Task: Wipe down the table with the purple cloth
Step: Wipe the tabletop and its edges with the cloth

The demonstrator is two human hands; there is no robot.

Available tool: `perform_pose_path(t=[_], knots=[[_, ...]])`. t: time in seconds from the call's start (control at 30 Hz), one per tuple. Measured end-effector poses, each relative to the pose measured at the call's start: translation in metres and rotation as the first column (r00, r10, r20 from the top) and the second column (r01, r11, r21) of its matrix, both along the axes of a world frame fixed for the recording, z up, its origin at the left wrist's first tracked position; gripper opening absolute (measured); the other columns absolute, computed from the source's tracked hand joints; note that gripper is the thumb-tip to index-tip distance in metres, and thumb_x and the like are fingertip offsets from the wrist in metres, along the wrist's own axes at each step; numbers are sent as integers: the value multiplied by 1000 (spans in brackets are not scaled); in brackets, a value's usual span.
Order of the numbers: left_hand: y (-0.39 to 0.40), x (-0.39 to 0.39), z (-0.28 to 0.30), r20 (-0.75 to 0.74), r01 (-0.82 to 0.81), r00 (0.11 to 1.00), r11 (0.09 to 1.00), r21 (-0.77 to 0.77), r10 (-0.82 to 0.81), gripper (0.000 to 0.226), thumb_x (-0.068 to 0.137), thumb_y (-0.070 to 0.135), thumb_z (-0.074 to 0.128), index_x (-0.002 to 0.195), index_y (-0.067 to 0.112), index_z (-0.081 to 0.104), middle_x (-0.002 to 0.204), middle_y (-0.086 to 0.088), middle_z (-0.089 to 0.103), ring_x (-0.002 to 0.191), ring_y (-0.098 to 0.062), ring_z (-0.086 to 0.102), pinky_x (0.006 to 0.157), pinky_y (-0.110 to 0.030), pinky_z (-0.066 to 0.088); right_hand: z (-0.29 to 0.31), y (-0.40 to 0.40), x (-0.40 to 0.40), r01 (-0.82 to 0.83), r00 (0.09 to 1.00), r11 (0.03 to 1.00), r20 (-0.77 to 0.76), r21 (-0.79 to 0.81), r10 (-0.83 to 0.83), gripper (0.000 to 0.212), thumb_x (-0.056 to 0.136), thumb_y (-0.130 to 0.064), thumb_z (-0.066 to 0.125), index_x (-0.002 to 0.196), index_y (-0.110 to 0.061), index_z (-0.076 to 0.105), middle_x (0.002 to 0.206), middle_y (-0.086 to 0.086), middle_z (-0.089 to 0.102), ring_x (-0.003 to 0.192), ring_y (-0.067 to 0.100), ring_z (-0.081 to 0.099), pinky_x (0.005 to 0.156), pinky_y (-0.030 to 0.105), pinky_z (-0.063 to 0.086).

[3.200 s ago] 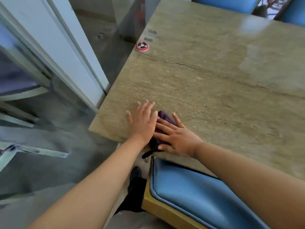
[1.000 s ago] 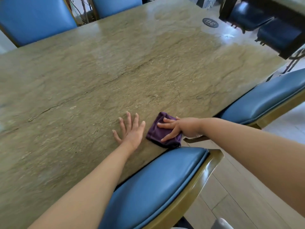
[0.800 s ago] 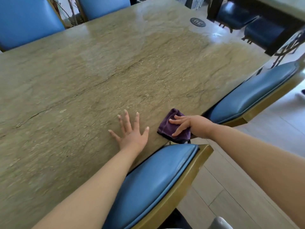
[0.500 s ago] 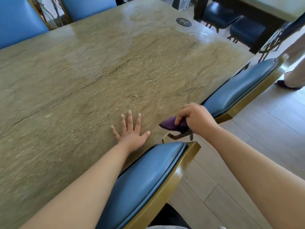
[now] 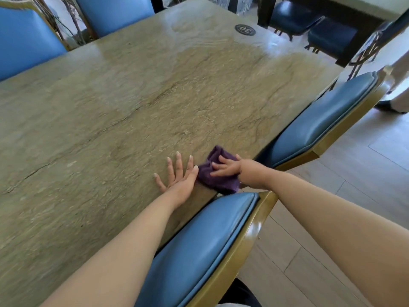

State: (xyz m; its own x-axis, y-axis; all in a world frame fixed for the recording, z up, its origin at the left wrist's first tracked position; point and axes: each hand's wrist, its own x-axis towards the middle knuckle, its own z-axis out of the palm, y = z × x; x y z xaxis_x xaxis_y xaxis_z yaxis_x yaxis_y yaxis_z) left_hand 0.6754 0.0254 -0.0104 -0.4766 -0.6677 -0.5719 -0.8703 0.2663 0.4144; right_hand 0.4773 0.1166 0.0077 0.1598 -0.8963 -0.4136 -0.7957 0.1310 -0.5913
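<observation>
I see the stone worktop (image 5: 132, 103) filling most of my view, with 2 blue chairs (image 5: 199, 244) at its near edge. My right hand (image 5: 228, 168) presses the purple cloth (image 5: 218, 181) at 5 o'clock, fingers seemingly straight. My left hand (image 5: 177, 176) lies flat, fingers spread, touching the cloth.

Hidden and cut-off parts, near table edge.
Cloth (image 5: 218, 181) partly covered under right hand (image 5: 230, 168) fingers; left hand (image 5: 179, 178) thumb tip meets its edge. Disc (image 5: 245, 29) marking far beyond fingertips, unreadable.
</observation>
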Motion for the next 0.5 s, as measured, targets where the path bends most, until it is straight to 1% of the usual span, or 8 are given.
perform_pose_path(t=[0.03,0.1,0.13,0.2,0.27,0.33,0.4,0.5], knots=[[0,1,-1,-19,-10,1000,1000,11,11,51,98,57,8,147,52,-4,155,18,-28,141,-11,-32,110,-60,-20,1,8,-8,18,999,1000,38,0,-18,71,84,18,45,134,-33,50,151,-11,33,142,-1,9,119,33,-7],[-2,2,-3,-22,-9,1000,999,34,10,51,97,58,6,147,54,-3,156,18,-26,142,-12,-31,110,-60,-20,1,8,-28,57,998,998,-27,-21,-58,62,86,16,47,131,-26,54,149,-8,36,143,3,13,119,32,-5],[-2,2,-4,-17,-4,1000,999,39,4,52,96,59,6,147,54,-3,157,17,-24,143,-13,-29,110,-61,-19,0,2,-36,104,991,994,-77,-43,-107,63,87,16,44,135,-24,50,152,-6,32,145,8,11,119,32,-4],[-4,0,-8,-7,-1,1000,999,41,1,52,95,59,6,147,54,-3,159,16,-21,145,-15,-26,110,-64,-14,0,-13,-39,216,967,974,-128,-64,-222,72,86,18,34,144,-25,37,157,-5,18,147,15,1,119,35,-5],[-4,-1,-8,14,0,1000,1000,29,-1,52,96,59,6,147,54,-5,158,15,-22,145,-16,-26,110,-65,-13,0,-23,-34,226,964,974,-138,-22,-227,80,84,19,31,147,-30,29,159,-7,8,147,15,-8,118,37,-9],[-2,-2,-5,35,12,999,1000,7,-13,53,96,58,6,147,52,-8,156,14,-28,142,-16,-31,110,-64,-16,0,-23,-31,206,976,978,-84,37,-202,82,83,20,29,146,-32,31,159,-9,8,146,12,-10,116,34,-14],[-1,-3,-2,43,23,999,1000,-8,-22,53,97,58,7,147,51,-11,153,14,-34,140,-17,-36,109,-63,-18,4,-17,-30,169,986,982,-24,81,-168,80,84,20,28,143,-32,38,158,-10,11,146,9,-8,112,30,-15],[0,-3,1,54,41,998,999,-13,-40,53,98,57,7,146,50,-14,151,13,-39,137,-17,-40,109,-63,-19,5,-4,-17,156,986,986,42,64,-158,70,88,17,30,134,-32,51,154,-13,24,141,-2,0,112,24,-12]])
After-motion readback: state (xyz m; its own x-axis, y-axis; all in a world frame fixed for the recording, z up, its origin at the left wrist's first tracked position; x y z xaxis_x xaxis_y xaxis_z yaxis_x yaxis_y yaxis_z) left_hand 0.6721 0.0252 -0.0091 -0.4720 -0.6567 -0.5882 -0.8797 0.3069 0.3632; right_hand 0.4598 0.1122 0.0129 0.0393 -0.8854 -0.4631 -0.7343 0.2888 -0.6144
